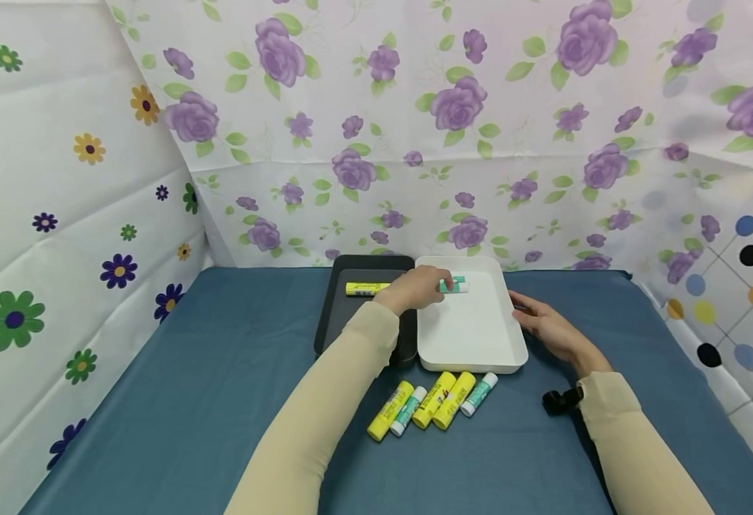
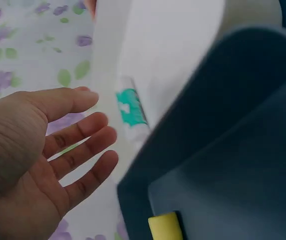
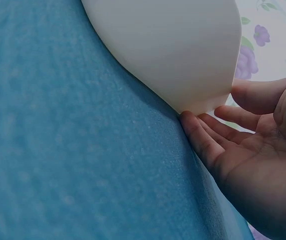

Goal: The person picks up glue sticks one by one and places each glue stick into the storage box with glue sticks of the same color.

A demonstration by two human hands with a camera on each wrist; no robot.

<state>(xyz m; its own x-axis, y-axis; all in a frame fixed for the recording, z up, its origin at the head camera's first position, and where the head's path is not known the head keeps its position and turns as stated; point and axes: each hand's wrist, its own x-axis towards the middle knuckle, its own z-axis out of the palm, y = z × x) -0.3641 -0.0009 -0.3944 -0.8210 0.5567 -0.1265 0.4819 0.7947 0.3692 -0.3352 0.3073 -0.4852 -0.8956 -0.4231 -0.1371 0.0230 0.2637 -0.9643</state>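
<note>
My left hand [image 1: 417,287] hovers over the join of the black tray [image 1: 322,325] and the white tray [image 1: 473,347]. In the left wrist view its fingers are spread apart with nothing between them. Just beyond the fingertips, a teal-and-white glue stick [image 2: 131,109] lies inside the white tray; the head view shows another teal one [image 1: 458,278] beside it. A yellow glue stick [image 1: 363,288] lies in the black tray. At the white tray's right side, my right hand [image 1: 553,329] touches the outer wall with thumb and fingertips, the fingers low near the cloth.
In front of the trays, a slanted row on the blue cloth [image 1: 234,386] holds yellow glue sticks [image 1: 390,410] and teal-and-white ones [image 1: 479,394]. A black strap piece [image 1: 561,402] sits at the right wrist. Behind the table hangs a flowered sheet [image 1: 415,143].
</note>
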